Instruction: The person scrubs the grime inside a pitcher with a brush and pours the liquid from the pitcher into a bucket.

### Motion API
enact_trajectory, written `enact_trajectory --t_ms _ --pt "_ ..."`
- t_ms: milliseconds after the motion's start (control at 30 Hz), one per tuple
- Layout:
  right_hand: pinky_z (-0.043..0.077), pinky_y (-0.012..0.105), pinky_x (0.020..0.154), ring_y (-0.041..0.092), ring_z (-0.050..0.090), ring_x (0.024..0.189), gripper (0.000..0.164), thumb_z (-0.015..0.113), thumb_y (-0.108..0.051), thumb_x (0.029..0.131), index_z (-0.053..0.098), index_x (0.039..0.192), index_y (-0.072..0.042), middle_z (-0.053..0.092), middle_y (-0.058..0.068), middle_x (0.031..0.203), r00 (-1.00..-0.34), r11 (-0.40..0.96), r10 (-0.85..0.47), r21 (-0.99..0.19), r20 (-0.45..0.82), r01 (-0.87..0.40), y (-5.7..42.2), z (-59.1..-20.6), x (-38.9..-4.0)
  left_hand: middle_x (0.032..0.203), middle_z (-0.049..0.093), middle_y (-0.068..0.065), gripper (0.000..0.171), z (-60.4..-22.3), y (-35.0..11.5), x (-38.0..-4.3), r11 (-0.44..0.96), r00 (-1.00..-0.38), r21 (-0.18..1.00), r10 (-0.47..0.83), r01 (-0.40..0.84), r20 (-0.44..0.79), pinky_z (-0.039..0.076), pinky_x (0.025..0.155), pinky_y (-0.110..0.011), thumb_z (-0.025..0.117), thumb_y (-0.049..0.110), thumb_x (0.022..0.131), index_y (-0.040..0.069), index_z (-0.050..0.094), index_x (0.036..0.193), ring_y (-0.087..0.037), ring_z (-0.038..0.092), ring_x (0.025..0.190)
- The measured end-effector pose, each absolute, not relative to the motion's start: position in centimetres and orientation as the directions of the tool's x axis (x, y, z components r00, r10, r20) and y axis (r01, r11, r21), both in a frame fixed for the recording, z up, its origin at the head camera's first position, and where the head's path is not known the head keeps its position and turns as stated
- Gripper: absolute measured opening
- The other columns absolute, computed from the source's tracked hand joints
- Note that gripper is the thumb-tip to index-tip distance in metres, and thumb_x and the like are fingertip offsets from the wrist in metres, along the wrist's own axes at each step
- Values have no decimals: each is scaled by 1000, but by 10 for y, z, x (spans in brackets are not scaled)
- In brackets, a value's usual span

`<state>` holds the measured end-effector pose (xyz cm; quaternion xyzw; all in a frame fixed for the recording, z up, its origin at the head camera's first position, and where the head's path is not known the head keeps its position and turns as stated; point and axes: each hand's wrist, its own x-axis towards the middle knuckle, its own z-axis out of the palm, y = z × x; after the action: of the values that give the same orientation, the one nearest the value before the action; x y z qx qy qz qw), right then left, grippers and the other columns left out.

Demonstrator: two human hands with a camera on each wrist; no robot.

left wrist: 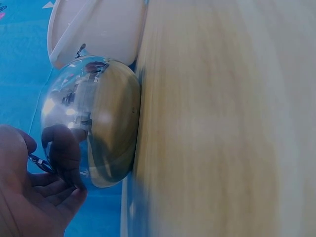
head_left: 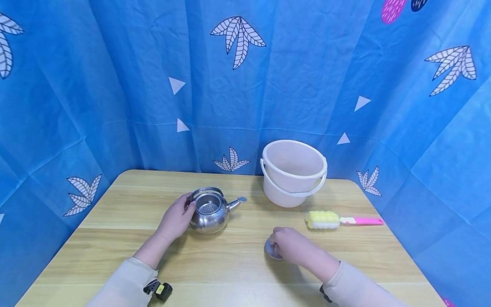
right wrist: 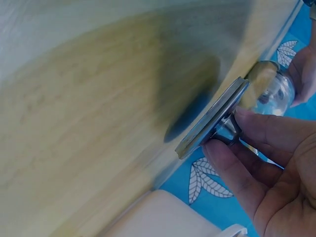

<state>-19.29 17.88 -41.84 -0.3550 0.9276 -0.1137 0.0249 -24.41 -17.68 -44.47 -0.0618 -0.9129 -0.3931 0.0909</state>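
Observation:
A shiny steel teapot point(head_left: 210, 219) stands on the table, its lid off and a perforated strainer point(head_left: 208, 207) showing in its mouth. Its spout points right. My left hand point(head_left: 179, 218) holds it at the left side, thumb near the rim, by the foot of the handle; the left wrist view has this hand point(left wrist: 37, 185) against the round body. Off to the right, my right hand point(head_left: 288, 245) pinches the round metal lid point(head_left: 273, 250) by its knob. In the right wrist view the lid point(right wrist: 215, 118) hangs just over the tabletop, casting a shadow, between thumb and fingers.
A white bucket point(head_left: 281, 192) with its handle hanging down stands at the back, right of the teapot. In front of it, to the right, lies a yellow and white sponge brush point(head_left: 323, 220) with a pink handle. Blue curtains point(head_left: 230, 94) surround the wooden table point(head_left: 126, 200).

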Motion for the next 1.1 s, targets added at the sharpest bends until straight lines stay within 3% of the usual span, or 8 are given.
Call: enact_trajectory --t_ms 433,1100 --pt "48 15 57 3 49 66 16 71 4 81 72 77 -11 52 -9 76 -755 735 -656 -235 -5 -636 176 -422 -188 146 44 -33 53 -443 -177 -243 685 -976 705 41 182 212 33 113 -58 45 24 107 -10 39 146 -48 43 134" --pt "47 16 58 4 48 66 16 72 4 78 73 78 -13 51 -8 76 -750 731 -662 -215 6 -647 174 -427 -188 147 44 -32 53 -442 -176 -242 690 -980 705 33 164 195 32 114 -59 44 25 107 -9 38 147 -49 42 135"
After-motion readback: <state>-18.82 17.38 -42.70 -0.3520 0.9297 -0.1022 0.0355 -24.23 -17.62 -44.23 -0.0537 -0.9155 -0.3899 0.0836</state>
